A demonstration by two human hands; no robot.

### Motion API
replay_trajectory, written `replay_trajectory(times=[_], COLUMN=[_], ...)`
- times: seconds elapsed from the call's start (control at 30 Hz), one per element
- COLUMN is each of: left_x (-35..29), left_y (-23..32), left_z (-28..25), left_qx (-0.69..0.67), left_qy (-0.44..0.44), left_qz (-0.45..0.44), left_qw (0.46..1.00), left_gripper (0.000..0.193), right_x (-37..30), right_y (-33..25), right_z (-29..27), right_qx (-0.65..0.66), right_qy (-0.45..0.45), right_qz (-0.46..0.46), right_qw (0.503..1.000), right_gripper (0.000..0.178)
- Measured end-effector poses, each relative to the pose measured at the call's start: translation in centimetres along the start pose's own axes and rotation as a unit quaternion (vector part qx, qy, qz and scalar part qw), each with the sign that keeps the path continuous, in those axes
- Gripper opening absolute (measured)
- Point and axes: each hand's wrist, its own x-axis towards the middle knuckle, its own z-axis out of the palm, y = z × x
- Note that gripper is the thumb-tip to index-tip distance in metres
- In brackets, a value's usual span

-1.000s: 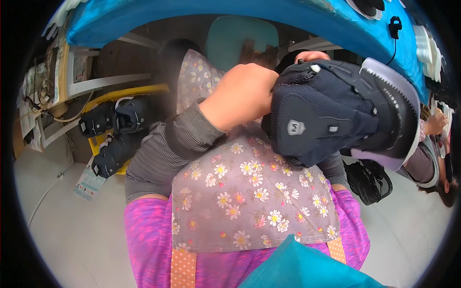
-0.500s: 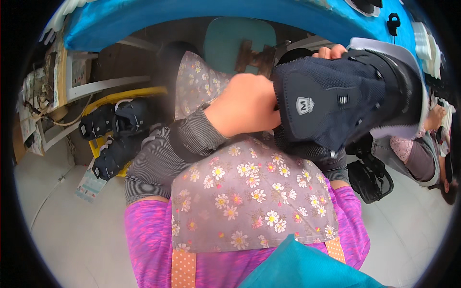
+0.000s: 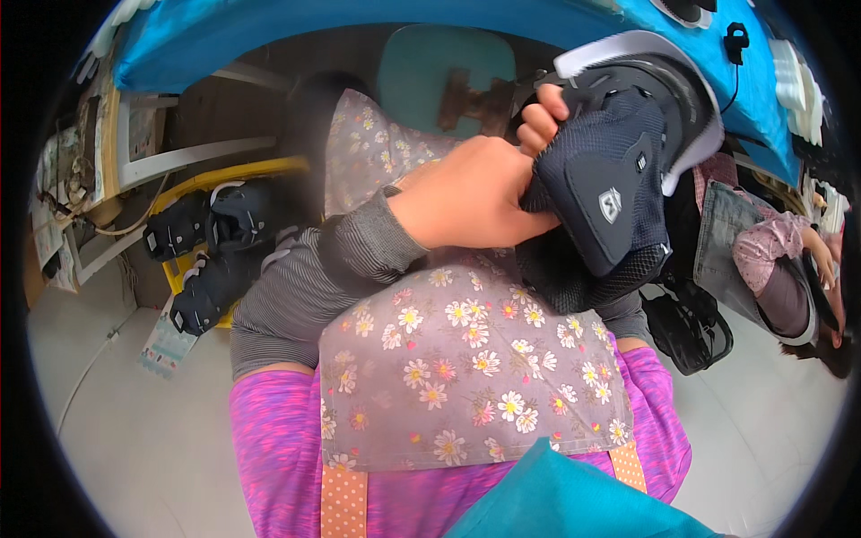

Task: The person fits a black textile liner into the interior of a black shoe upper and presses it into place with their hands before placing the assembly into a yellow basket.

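A dark navy shoe upper [image 3: 587, 193] of mesh and smooth panels, with a shield badge, is held up in front of me. Its pale grey lining edge [image 3: 695, 67] curls round the far right end. My left hand [image 3: 475, 193] is closed on the near left edge of the upper, thumb on top, knuckles up. Behind the upper's far left side, the curled fingertips of my right hand [image 3: 543, 117] show, gripping it. The upper hides the rest of that hand.
At left a yellow basket [image 3: 291, 165] holds several dark uppers [image 3: 238, 215]. A blue-covered table [image 3: 296, 45] runs across the far side, with a teal stool [image 3: 439, 72] below. A black bag-like thing [image 3: 686, 327] lies at right, near another person [image 3: 762, 260].
The upper has turned and tilted, its badge moving right and its lined end rising to the left. My right fingertips have shifted left, closer to my left hand. The co-worker's arm has moved.
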Motion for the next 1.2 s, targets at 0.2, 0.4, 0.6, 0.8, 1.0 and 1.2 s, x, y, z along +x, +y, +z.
replay_trajectory(times=[0.2,0.4,0.6,0.8,1.0,1.2], left_x=[0.3,0.9,0.1,1.0,1.0,2.2], left_y=[1.3,1.0,0.9,2.8,2.1,0.8], left_z=[-1.0,1.1,1.0,-1.4,-2.6,-2.7], left_qx=[0.205,-0.025,-0.038,0.187,0.134,0.027], left_qy=[0.123,0.063,0.053,0.114,0.085,0.006], left_qz=[0.04,0.15,0.12,-0.009,0.162,0.09], left_qw=[0.97,0.986,0.991,0.976,0.974,0.996], left_gripper=[0.02,0.022,0.018,0.024,0.034,0.027], right_x=[2.4,6.4,2.7,3.4,3.9,1.4], right_y=[-6.0,-3.1,-3.5,-7.8,-7.9,-1.7], right_z=[-3.8,-4.7,-4.9,-5.7,-2.7,-0.6], right_qx=[-0.245,-0.103,-0.167,-0.239,-0.314,-0.37], right_qy=[-0.258,-0.361,-0.234,-0.396,-0.329,-0.106], right_qz=[-0.066,0.158,0.051,-0.054,-0.026,-0.243], right_qw=[0.932,0.913,0.957,0.885,0.89,0.89], right_gripper=[0.044,0.054,0.048,0.043,0.033,0.04])
